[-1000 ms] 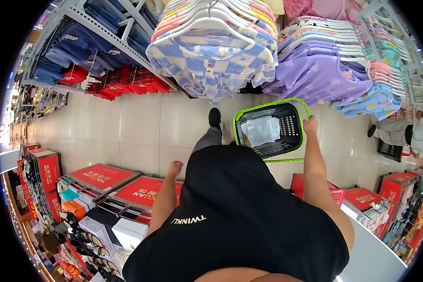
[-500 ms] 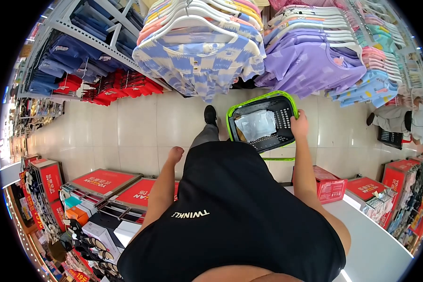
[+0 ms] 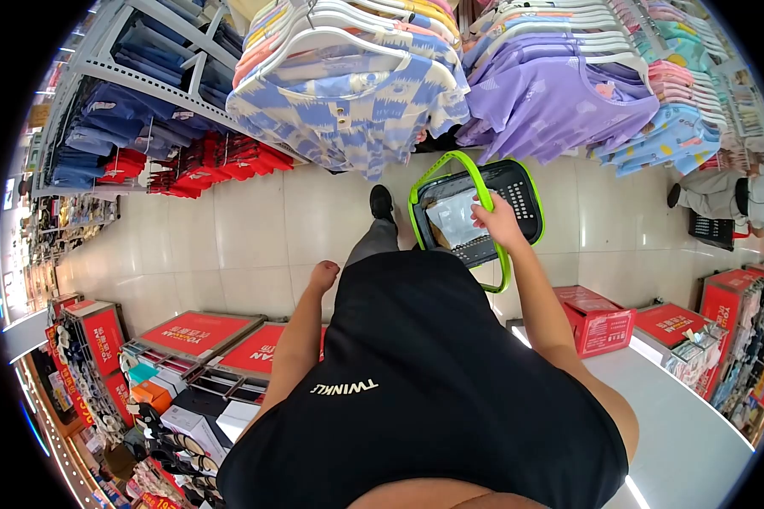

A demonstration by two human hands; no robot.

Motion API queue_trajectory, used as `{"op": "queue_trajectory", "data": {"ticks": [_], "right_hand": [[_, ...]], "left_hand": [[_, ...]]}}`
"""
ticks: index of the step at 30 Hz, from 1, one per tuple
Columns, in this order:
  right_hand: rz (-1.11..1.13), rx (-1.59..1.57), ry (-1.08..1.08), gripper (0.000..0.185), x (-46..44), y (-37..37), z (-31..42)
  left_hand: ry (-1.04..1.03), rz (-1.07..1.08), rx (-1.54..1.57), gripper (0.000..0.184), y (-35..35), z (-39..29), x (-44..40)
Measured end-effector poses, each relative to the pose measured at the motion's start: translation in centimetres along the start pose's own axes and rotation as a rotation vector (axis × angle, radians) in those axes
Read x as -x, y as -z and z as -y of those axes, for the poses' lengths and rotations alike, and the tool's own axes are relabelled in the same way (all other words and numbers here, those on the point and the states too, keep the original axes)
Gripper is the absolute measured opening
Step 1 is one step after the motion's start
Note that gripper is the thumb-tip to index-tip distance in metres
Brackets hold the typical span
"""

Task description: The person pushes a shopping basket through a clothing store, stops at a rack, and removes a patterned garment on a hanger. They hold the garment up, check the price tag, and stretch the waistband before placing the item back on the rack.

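My right hand (image 3: 497, 218) is closed around the raised green handle (image 3: 477, 176) of a black shopping basket (image 3: 529, 214) with a green rim. Inside the basket lies a shiny, plastic-wrapped package (image 3: 452, 220); what it contains I cannot make out. Beside my left thigh hangs my left hand (image 3: 324, 276), its fingers curled in with nothing seen in them. Beyond the basket, a blue-and-white patterned shirt (image 3: 348, 114) and a purple shirt (image 3: 560, 110) hang on white hangers, apart from both hands.
Folded jeans (image 3: 148, 55) fill a shelf at upper left, with red garments (image 3: 208, 164) below. Red boxes (image 3: 598, 321) and red-topped displays (image 3: 197, 332) stand close on both sides of me. At far right is another person (image 3: 713, 195) with a dark basket (image 3: 711, 229).
My right hand has moved from the basket's right rim to its handle. The handle, earlier lying down along the rim, now stands raised over the basket. My left hand stays near my thigh.
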State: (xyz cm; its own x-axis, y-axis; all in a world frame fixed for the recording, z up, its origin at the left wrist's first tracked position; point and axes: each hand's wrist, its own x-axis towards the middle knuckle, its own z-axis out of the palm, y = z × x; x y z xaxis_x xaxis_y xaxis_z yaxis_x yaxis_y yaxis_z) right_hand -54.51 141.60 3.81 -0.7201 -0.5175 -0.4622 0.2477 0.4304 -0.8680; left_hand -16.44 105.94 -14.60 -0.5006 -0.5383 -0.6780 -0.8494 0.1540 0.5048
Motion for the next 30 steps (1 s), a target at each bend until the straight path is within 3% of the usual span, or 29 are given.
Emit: {"op": "queue_trajectory", "data": {"ticks": [17, 25, 30], "right_hand": [[-0.2, 0.183, 0.055, 0.03, 0.3, 2.3, -2.2], [-0.271, 0.174, -0.028, 0.025, 1.3, 2.2, -4.0], [-0.411, 0.363, -0.05, 0.043, 3.0, 0.8, -2.5]], "left_hand": [[-0.033, -0.012, -0.05, 0.028, -1.0, 3.2, 3.2], [-0.065, 0.025, -0.162, 0.031, 1.0, 4.4, 2.6], [-0.034, 0.118, -0.17, 0.031, 3.2, 4.4, 1.1]]}}
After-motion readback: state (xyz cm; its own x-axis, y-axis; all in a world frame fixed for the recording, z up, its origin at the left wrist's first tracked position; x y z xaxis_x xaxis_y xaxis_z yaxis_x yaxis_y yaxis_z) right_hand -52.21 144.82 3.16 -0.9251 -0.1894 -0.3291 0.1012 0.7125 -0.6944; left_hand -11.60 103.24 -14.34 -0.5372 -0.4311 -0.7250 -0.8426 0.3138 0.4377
